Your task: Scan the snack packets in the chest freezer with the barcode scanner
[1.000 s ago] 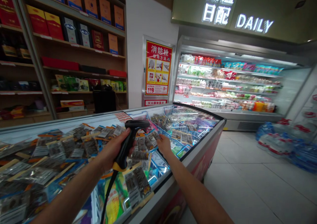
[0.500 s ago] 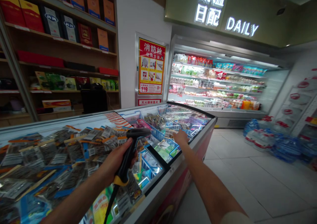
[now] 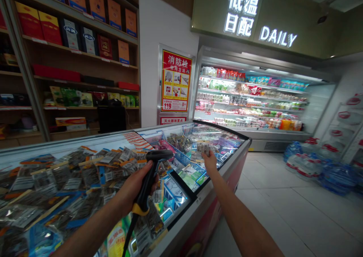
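My left hand (image 3: 135, 185) is closed round the grip of a black barcode scanner (image 3: 150, 173) with a yellow band and a cable hanging down. The scanner's head points right, over the glass lid of a chest freezer (image 3: 198, 207). Several dark snack packets (image 3: 85, 173) with barcode labels lie spread across that lid. My right hand (image 3: 209, 158) reaches far out over the freezer's right part and is closed on a small packet (image 3: 203, 148) lifted slightly off the glass.
Wooden shelves (image 3: 70, 52) with boxed goods stand behind the freezer. A red fire-hydrant sign (image 3: 175, 81) hangs on the wall. An open refrigerated display (image 3: 252, 102) fills the back. Packs of water bottles (image 3: 320, 168) sit on the tiled floor at right.
My right hand has moved from the near packets further right along the freezer lid and closed on a small packet there. The left hand kept hold of the scanner.
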